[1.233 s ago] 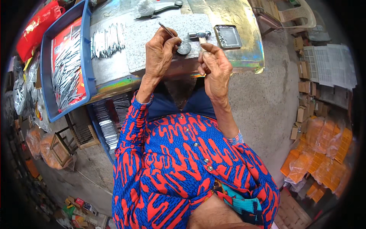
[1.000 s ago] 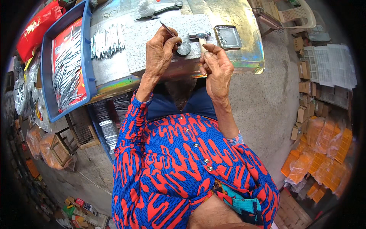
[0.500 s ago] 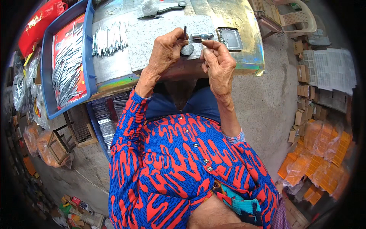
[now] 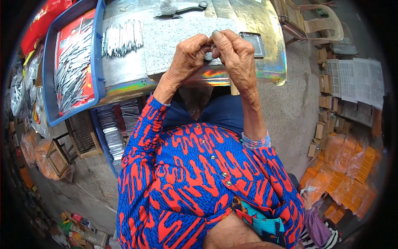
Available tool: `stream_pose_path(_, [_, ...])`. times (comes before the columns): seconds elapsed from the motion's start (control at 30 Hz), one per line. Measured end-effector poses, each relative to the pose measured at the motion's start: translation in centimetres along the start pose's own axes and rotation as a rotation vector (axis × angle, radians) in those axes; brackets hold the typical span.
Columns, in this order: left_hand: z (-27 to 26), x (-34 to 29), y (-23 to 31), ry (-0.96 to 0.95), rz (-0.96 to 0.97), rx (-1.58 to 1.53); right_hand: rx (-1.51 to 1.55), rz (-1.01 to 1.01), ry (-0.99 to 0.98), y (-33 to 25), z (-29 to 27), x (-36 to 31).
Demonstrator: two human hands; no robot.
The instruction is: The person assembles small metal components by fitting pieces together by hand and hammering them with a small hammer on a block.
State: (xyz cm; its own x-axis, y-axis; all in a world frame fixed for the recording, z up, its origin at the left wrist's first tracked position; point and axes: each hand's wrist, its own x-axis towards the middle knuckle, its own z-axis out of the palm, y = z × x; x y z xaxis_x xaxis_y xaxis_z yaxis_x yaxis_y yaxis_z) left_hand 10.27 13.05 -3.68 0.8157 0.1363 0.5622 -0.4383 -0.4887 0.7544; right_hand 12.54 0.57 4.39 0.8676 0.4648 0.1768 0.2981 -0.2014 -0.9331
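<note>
My left hand (image 4: 188,56) and my right hand (image 4: 236,56) meet over the pale speckled slab (image 4: 166,54) on the table. Both are closed in a pinch with fingertips together, and what lies between them is hidden. Just below the fingertips, part of a small round grey metal block (image 4: 208,56) shows. A pale wooden handle (image 4: 234,89) sticks out past the table edge under my right wrist; its other end is covered by that hand.
Left of the slab lies a row of thin metal rods (image 4: 122,39). Beyond it stands a blue tray (image 4: 99,83) of loose rods. A small dark-rimmed tray (image 4: 259,43) sits at right. Another person's purple sleeve (image 4: 318,226) shows at lower right, near orange crates (image 4: 350,166).
My right hand has moved left to meet my left hand, which has come slightly right. The upright dark rod in my left hand is now out of sight. A person's sleeve has appeared at lower right.
</note>
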Motion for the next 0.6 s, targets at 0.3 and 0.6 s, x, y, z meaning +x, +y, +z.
stream_pose_path(0.3, [0.1,0.0,0.4,0.022,-0.045,-0.088,0.324,0.168,-0.054,3.1,0.2,-2.7])
stream_pose_path(0.6, [0.2,-0.1,0.0,0.04,-0.027,-0.076,-0.388,-0.023,0.146,5.2,-2.3,-5.5])
